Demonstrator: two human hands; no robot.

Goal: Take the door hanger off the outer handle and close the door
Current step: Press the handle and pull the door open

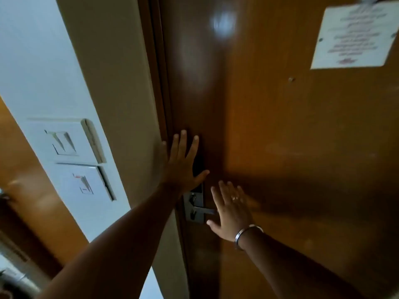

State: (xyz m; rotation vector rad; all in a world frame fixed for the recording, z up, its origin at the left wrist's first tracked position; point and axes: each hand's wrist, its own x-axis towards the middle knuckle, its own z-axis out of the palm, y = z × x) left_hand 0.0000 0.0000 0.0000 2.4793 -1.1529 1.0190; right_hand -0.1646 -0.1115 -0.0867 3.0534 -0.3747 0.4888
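Observation:
The brown wooden door (280, 137) fills the right of the head view, its left edge against the frame. My left hand (182, 162) lies flat on the door near that edge, fingers spread, just above the metal lock plate and inner handle (195, 209). My right hand (232, 211), with a ring and a metal bracelet, is spread flat just right of the handle lever and looks blurred. Neither hand holds anything. No door hanger is in sight, and the outer handle is hidden behind the door.
A white door frame (112, 87) and wall run along the left, carrying two white switch plates (64, 143). A white printed notice (354, 37) is fixed high on the door. Another wooden panel (32, 180) shows at far left.

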